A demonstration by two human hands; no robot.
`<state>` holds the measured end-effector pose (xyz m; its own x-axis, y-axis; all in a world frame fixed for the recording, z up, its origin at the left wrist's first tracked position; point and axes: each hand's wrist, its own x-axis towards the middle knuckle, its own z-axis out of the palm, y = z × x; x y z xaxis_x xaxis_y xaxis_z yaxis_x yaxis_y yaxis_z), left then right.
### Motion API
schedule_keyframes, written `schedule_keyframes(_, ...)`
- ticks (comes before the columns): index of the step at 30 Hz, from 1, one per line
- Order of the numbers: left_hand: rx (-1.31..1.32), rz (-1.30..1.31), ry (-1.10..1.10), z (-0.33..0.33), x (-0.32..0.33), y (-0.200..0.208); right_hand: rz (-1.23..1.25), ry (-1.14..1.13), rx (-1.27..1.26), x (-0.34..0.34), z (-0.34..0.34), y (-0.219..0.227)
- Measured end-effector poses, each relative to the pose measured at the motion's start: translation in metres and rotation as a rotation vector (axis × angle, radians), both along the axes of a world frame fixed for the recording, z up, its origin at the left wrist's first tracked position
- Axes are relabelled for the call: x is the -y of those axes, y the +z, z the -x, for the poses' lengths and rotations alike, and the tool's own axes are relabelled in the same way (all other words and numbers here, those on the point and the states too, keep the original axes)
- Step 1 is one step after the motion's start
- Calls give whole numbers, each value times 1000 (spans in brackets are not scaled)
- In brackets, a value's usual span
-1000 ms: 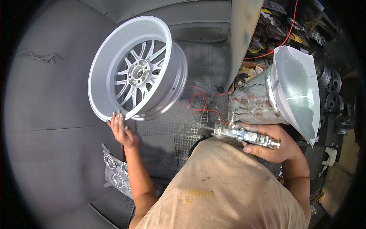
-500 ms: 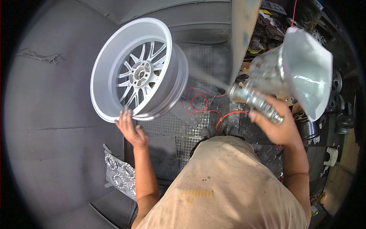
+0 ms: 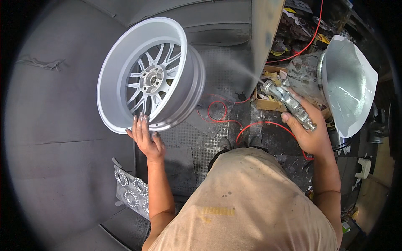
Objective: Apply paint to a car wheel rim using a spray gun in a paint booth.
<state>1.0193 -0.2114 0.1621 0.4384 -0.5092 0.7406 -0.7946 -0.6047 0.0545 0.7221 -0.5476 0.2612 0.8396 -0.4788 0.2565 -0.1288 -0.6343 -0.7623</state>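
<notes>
A silver-grey alloy wheel rim (image 3: 112, 85) stands tilted at the left, its spokes and hub facing me. My left hand (image 3: 147, 142) touches its near lip with stretched fingers, the thumb apart from it. At the right, my right hand (image 3: 312, 127) is wrapped round a metal spray gun (image 3: 289, 101). A fine mist streams from the gun's nozzle toward the wheel's outer side. Above and right of that hand, a wide cup (image 3: 345, 77) with a pale, paper-like flared edge sits on the gun. The trigger and whatever supports the wheel are hidden.
A red hose (image 3: 268, 122) loops over the grimy floor and rises at the right. Behind the gun sits a cardboard box (image 3: 270, 104) of scraps, beside a wooden panel (image 3: 268, 37). Small round parts (image 3: 130, 198) lie on a sheet at lower left; a white stool (image 3: 364, 168) stands right.
My right hand has drawn the spray gun and cup to the right, away from the wheel. The spokes sit at a slightly different angle; my left hand stays at the lip.
</notes>
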Motion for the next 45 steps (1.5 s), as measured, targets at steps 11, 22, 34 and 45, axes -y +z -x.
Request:
schedule_keyframes(11,31,133,-55,-53,-76,-9,-412,368,-195,-38,15,28)
schedule_keyframes(22,-48,233,131,-16,-88,-5,-278,-15,37,-46,8,20)
schedule_keyframes(34,-609,193,-370,139,-14,13,-399,158,-227,-33,27,-17)
schedule_keyframes(45,-1643,-304,-659,192,-13,3,-491,232,-56,15,5,-18)
